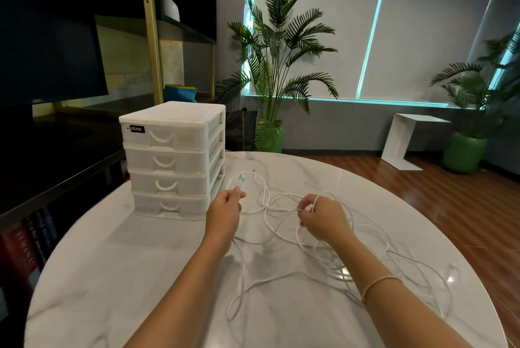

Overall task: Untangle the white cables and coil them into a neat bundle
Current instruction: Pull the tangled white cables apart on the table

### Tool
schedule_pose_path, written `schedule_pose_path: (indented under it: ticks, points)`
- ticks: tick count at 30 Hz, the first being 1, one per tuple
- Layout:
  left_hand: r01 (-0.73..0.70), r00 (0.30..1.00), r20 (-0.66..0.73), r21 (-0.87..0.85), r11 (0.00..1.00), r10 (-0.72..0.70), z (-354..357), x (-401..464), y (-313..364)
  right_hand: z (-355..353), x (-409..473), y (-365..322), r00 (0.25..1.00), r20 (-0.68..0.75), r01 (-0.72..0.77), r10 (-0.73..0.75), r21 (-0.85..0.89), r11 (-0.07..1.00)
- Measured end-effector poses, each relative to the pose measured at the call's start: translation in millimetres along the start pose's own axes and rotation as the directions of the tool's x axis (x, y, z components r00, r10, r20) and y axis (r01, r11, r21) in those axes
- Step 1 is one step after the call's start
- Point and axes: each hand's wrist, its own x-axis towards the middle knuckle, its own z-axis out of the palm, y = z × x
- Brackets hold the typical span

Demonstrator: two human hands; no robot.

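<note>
Sprawling in loose tangled loops over the table's (118,271) right half, the white cables (281,224) reach toward its far edge. The left hand (225,211) pinches a plug end; the right hand (323,218) grips a gathered strand. A drawer box (171,159) stands at the far left edge.

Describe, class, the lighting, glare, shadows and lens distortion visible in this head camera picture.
Head view: dim room, cyan daylight leaking round the window blinds; a bright glare spot on the marble table; soft shadows under the left hand and the white cables; wide-angle bending curves the table rim and tilts the drawer unit; the dark shelves stay underexposed.
</note>
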Motion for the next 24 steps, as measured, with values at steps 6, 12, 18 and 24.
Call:
schedule_pose_path:
  ticks: [6,12,18,24]
  points:
    - [0.028,0.995,0.1,-0.03,0.999,-0.025,8,-10,4,-3,-11,-12,0.999,0.048,-0.026,-0.003,0.599,0.801]
    - [0.104,0.982,0.166,-0.045,0.994,-0.095,23,-22,-1,15,-22,-18,0.994,0.062,0.015,-0.094,0.756,0.654]
    - [0.142,0.962,0.238,-0.018,0.99,-0.134,28,-29,4,24,-30,-19,0.948,0.187,0.028,-0.256,0.754,0.656]
    - [0.179,0.952,0.266,-0.079,0.981,-0.152,25,-30,5,20,-31,-20,0.909,0.292,0.043,-0.299,0.647,0.761]
